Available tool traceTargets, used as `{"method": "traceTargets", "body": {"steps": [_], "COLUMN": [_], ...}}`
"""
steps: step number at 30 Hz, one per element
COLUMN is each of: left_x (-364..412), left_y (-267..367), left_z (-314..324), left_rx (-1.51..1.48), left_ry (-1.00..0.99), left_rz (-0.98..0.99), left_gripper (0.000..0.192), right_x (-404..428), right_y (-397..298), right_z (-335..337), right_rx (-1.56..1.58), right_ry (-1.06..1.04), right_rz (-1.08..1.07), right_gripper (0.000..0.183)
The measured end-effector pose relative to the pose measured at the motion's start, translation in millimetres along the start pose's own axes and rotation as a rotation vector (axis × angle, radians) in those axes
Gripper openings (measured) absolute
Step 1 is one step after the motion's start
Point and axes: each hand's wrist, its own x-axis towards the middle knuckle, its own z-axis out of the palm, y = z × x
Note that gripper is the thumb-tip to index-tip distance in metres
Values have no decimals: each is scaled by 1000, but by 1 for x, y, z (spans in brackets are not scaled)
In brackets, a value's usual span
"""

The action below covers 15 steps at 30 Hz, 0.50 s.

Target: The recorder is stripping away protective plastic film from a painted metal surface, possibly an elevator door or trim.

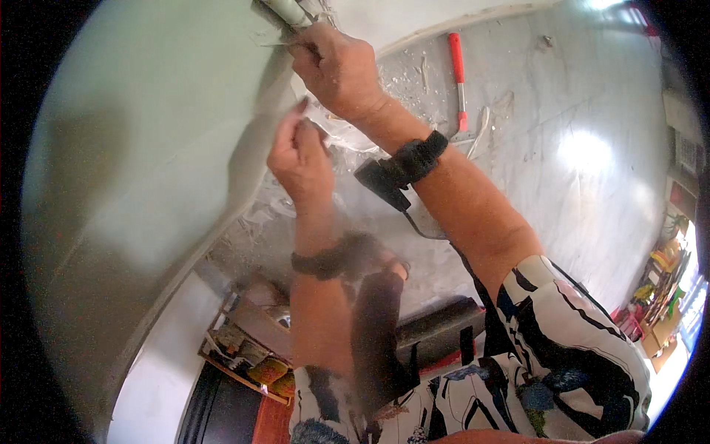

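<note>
My right hand point(341, 72) is closed in a fist high beside the pale green wall point(166, 111). A thin, pale flake point(273, 44) sticks out from its fingers towards the wall. Just past the knuckles is a pale green pipe-like piece point(291, 12), cut off by the top edge of the view. Lower down, my left hand point(302, 158) is raised near the wall with its fingers curled together; whether something is pinched in them is hidden. Crumpled clear plastic sheeting point(346, 136) and pale scraps lie on the floor behind both hands.
A red-handled tool with a metal shaft point(460, 83) lies on the grey floor point(532, 105), among chips and peeled strips point(481, 130). Below are a shelf holding assorted items point(249, 355) and a dark bag-like object point(444, 333). Cluttered goods point(660, 288) stand at the right.
</note>
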Motion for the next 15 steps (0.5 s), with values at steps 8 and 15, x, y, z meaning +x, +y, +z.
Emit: {"method": "traceTargets", "body": {"steps": [8, 15], "left_x": [35, 41], "left_y": [10, 18], "left_z": [25, 27], "left_rx": [-19, -87], "left_ry": [-8, -145], "left_rz": [290, 222], "left_gripper": [40, 40], "right_x": [-10, -7], "right_y": [16, 22], "right_z": [-9, -27], "right_rx": [182, 148], "right_ry": [16, -66], "right_rz": [104, 35], "right_gripper": [14, 14]}}
